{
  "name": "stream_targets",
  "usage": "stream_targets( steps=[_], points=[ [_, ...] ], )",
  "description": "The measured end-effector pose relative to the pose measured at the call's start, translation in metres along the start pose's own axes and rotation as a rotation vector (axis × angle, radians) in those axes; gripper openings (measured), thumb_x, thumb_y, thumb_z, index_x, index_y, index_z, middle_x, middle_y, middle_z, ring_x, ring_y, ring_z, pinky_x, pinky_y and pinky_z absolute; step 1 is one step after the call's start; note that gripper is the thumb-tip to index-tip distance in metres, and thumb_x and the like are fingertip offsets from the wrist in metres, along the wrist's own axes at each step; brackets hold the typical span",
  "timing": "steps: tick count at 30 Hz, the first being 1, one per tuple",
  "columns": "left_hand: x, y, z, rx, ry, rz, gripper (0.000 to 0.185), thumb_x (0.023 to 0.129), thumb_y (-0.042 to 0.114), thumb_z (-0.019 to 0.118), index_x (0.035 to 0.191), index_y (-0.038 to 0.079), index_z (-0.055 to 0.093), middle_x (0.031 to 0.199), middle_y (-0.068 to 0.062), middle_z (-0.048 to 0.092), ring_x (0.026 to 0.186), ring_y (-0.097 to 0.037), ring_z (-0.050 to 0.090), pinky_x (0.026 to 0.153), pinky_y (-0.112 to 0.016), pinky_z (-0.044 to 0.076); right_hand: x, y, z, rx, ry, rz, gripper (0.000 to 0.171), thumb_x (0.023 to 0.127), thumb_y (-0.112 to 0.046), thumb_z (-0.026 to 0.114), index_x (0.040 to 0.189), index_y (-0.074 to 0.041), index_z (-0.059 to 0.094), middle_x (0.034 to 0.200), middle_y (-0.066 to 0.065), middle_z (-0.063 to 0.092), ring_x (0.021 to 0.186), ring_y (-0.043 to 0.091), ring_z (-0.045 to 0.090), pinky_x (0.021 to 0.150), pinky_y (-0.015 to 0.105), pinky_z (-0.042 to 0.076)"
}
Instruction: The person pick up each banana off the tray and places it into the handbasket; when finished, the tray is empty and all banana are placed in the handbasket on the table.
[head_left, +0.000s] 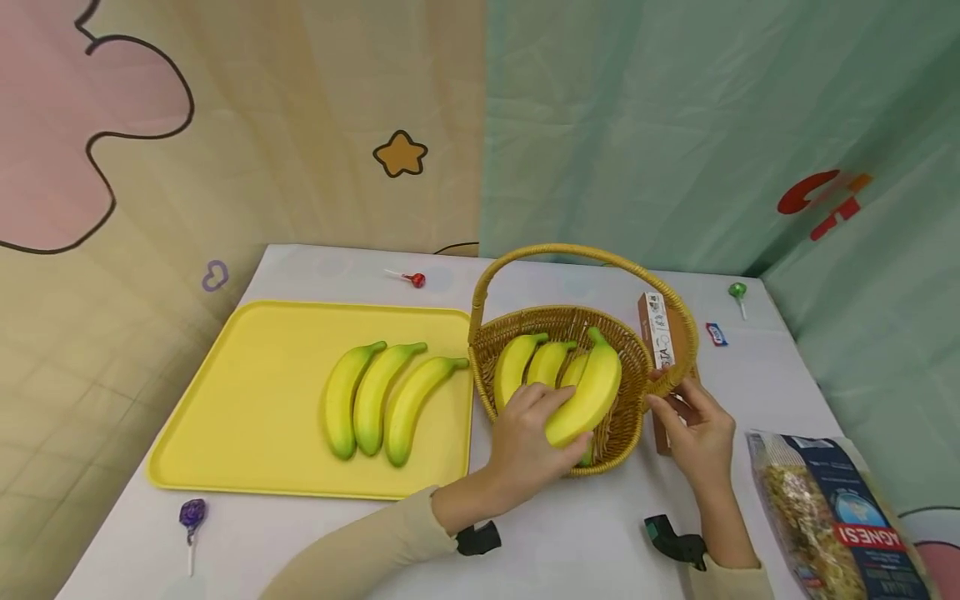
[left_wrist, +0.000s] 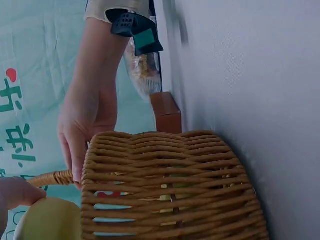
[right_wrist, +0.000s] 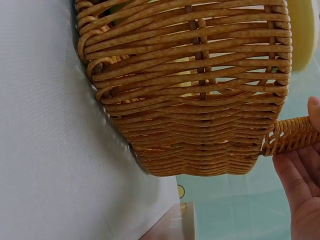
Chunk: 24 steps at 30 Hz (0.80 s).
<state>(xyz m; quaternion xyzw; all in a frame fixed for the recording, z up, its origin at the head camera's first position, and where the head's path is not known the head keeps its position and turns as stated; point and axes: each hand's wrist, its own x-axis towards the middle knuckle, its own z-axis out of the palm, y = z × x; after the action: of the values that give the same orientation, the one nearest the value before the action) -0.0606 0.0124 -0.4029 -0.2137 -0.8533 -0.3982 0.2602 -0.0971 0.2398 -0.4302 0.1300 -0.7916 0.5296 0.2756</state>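
Left of the basket [head_left: 562, 392], three bananas [head_left: 375, 400] lie on a yellow tray [head_left: 247, 392]. Inside the basket, the left hand [head_left: 525, 442] curls its fingers round a banana bunch [head_left: 577, 383], gripping its near end. At the basket's right rim, the right hand [head_left: 697, 433] pinches the handle base. The bunch looks light, smooth and bruisable, so it is best cupped underneath; the wicker is stiff.

"AGNESI" on pasta bag [head_left: 840, 517]
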Motion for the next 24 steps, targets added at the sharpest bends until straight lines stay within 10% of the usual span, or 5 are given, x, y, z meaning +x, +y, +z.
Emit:
stream_targets(
  steps=[13, 19, 24],
  points=[
    [0.019, 0.011, 0.061, 0.236, -0.213, -0.173, 0.045, 0.078, 0.036, 0.078, 0.113, 0.009, 0.072, 0.099, -0.003, 0.07, 0.085, -0.016, 0.058, 0.067, -0.018, 0.041, -0.001, 0.001, -0.002, -0.011, 0.003, -0.006, 0.042, 0.074, 0.021, 0.071, 0.114, 0.012, 0.066, 0.109, -0.008, 0.068, 0.1, -0.002, 0.065, 0.08, 0.011, 0.051],
    [0.023, 0.013, 0.065, 0.216, -0.309, -0.268, 0.049, 0.083, 0.039, 0.074, 0.122, 0.01, 0.068, 0.112, -0.004, 0.067, 0.098, -0.018, 0.055, 0.074, -0.023, 0.039, 0.0, 0.0, -0.001, -0.014, 0.001, -0.004, 0.041, 0.074, 0.02, 0.071, 0.114, 0.011, 0.066, 0.11, -0.011, 0.067, 0.1, -0.003, 0.065, 0.081, 0.011, 0.051],
    [0.018, 0.013, 0.052, 0.06, -0.263, -0.217, 0.045, 0.085, 0.031, 0.072, 0.124, 0.009, 0.066, 0.116, -0.004, 0.064, 0.103, -0.016, 0.053, 0.084, -0.023, 0.043, 0.0, 0.0, -0.001, -0.025, 0.003, 0.009, 0.04, 0.074, 0.019, 0.071, 0.114, 0.011, 0.066, 0.109, -0.011, 0.067, 0.099, -0.004, 0.065, 0.08, 0.01, 0.051]
  ],
)
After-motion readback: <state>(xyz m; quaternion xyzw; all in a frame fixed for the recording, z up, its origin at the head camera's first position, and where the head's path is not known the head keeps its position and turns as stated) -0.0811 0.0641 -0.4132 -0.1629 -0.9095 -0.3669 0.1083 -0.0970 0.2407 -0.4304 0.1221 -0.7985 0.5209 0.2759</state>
